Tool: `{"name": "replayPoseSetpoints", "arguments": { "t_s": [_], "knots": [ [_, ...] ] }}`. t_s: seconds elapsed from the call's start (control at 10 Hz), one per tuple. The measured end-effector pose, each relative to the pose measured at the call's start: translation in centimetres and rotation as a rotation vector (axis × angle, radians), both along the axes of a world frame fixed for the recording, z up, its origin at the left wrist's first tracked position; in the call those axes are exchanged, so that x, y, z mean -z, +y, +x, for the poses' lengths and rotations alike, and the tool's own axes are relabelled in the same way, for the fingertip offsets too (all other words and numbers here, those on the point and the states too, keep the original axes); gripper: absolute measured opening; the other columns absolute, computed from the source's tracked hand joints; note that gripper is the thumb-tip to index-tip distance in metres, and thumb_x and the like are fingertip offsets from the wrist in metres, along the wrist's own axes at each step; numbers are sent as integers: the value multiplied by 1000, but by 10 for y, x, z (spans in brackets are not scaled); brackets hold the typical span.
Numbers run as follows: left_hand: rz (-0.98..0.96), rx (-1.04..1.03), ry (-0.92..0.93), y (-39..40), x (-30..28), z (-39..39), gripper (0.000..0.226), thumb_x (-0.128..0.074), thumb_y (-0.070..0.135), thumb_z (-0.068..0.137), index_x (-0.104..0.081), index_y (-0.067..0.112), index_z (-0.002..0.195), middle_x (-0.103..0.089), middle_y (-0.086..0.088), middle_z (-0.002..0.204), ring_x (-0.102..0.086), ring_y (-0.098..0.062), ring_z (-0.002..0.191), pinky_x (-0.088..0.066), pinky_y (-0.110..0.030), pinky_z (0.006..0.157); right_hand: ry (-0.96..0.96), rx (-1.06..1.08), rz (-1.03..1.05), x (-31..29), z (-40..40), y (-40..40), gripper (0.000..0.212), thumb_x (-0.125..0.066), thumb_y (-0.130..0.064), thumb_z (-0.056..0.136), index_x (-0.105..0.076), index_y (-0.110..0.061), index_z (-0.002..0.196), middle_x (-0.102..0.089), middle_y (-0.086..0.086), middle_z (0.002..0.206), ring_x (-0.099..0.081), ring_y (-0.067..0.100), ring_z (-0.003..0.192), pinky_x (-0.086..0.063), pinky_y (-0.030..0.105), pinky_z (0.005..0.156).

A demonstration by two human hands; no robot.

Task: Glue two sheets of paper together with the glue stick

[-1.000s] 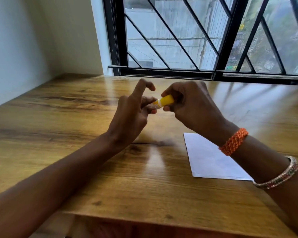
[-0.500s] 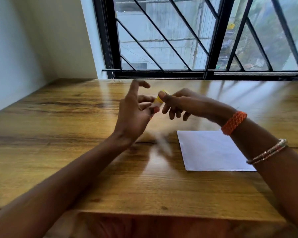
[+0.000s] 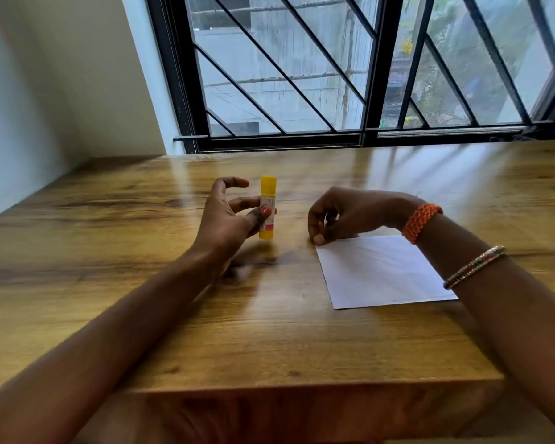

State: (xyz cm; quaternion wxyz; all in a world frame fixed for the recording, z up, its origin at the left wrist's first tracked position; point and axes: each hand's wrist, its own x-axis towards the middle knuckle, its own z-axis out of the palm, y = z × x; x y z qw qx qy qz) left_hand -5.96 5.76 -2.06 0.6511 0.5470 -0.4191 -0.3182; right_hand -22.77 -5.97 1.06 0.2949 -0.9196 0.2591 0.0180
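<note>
Holding capped glue stick point(image 3: 267, 207) upright, left hand point(image 3: 228, 216) grip clamped; right hand point(image 3: 343, 216) curled, fingertips touching paper point(image 3: 378, 270) corner.

Table point(image 3: 269, 331): wood grain, glossy, throwing back the window light. Paper sheet point(image 3: 378, 270): matt white, smooth, flat. Glue stick point(image 3: 267, 208): yellow, smooth, probably plastic, with a paper-like label. Window frame point(image 3: 370, 75): black, looks like painted metal. Wrist band point(image 3: 420, 225): orange, braided cord. Bangle point(image 3: 474, 267): shiny, metallic.
</note>
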Motion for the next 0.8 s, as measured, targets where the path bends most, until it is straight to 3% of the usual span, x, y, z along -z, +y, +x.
{"name": "replayPoseSetpoints", "arguments": {
  "t_s": [0.1, 0.2, 0.3, 0.4, 0.5, 0.6, 0.7, 0.8],
  "knots": [
    [-19, -34, -2, 1, 3, 2, 43, -59, -4, 83, -39, 22, 112, -66, -14, 106, -68, -22, 93, -55, -40, 82, -5, 67, 65, 3, 2, -5, 21, -61, -12, 90, -60, -21, 71, -54, -4, 64, -49, 6, 52, -41, 26, 53],
    [-56, -77, -39, -4, 0, 6, 46, -58, -5, 83, -38, 24, 113, -65, -12, 108, -67, -19, 92, -56, -36, 79, -173, 218, 120, -1, 14, -13, 27, -51, -7, 94, -53, -17, 70, -48, -1, 63, -43, -1, 40, -36, 17, 42],
    [-94, -149, -115, -22, -5, 17, 47, -57, -7, 83, -37, 22, 115, -62, -14, 110, -67, -15, 86, -57, -33, 75, -432, 474, 0, -8, 37, -43, 18, -56, -6, 90, -58, -14, 75, -55, 2, 67, -52, 13, 59, -37, 11, 42],
    [-103, -195, -134, -45, -3, 26, 49, -50, -12, 85, -33, 23, 114, -61, -17, 110, -65, -14, 83, -55, -39, 78, -515, 750, -176, 0, 55, -72, 16, -57, -5, 85, -66, -5, 97, -67, 14, 103, -61, 28, 100, -45, 21, 74],
    [-50, -145, -184, -66, 1, 28, 58, -36, -19, 83, -27, 27, 117, -58, -17, 111, -62, -6, 88, -53, -31, 73, -504, 956, -199, 11, 58, -75, 25, -53, -4, 85, -60, -5, 109, -61, 16, 118, -58, 34, 108, -45, 31, 86],
    [-32, -77, -260, -81, 8, 29, 68, -30, -24, 78, -22, 29, 119, -56, -17, 107, -61, -9, 89, -53, -29, 70, -512, 1030, -273, 22, 59, -79, 25, -50, -6, 85, -56, -9, 110, -62, 14, 112, -58, 35, 104, -45, 34, 81],
    [2, -35, -323, -83, 14, 29, 74, -33, -25, 75, -19, 30, 122, -57, -10, 96, -61, -18, 86, -54, -36, 74, -456, 1016, -266, 26, 67, -85, 24, -48, -8, 86, -54, -9, 109, -61, 15, 111, -54, 36, 107, -45, 36, 81],
    [92, -27, -329, -88, 7, 31, 81, -37, -23, 75, -17, 33, 129, -54, -16, 100, -60, -35, 93, -53, -40, 82, -337, 985, -339, 22, 70, -83, 28, -45, -13, 89, -49, -3, 115, -51, 20, 120, -43, 36, 114, -41, 39, 89]
  ]
}}
